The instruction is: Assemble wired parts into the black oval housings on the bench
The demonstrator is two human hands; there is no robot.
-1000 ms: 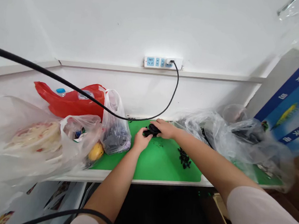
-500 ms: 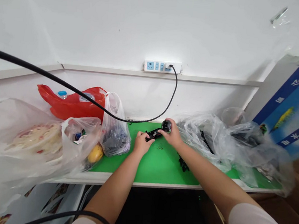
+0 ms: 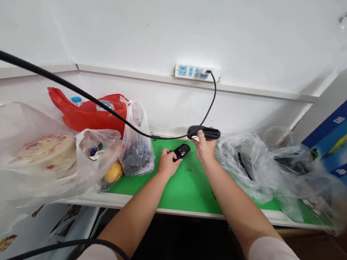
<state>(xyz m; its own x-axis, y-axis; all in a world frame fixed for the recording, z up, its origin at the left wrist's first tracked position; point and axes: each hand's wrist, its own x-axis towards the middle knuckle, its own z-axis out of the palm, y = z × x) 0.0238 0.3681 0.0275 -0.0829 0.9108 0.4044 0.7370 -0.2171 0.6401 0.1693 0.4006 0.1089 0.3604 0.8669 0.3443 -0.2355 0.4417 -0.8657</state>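
Observation:
My left hand (image 3: pixel 168 163) grips a glossy black piece (image 3: pixel 181 151) low over the green surface (image 3: pixel 182 192). Farther back and to the right, my right hand (image 3: pixel 205 145) is closed on a dark, elongated casing (image 3: pixel 211 133) with an opening along the side facing me. The two black parts are apart. A black cable (image 3: pixel 160 137) passes in front of the casing's left end. Small dark bits (image 3: pixel 186 169) lie on the green surface between my forearms.
Plastic bags with food (image 3: pixel 48 154), a yellow fruit (image 3: pixel 114 172) and a red bag (image 3: pixel 98 116) crowd the left. Crumpled clear plastic (image 3: pixel 250 166) and a blue-and-white box (image 3: pixel 342 126) stand right. A power strip (image 3: pixel 197 72) is on the wall.
My right hand has moved back and slightly right, turning the dark casing sideways and away from the piece in my left hand. The view has shifted slightly.

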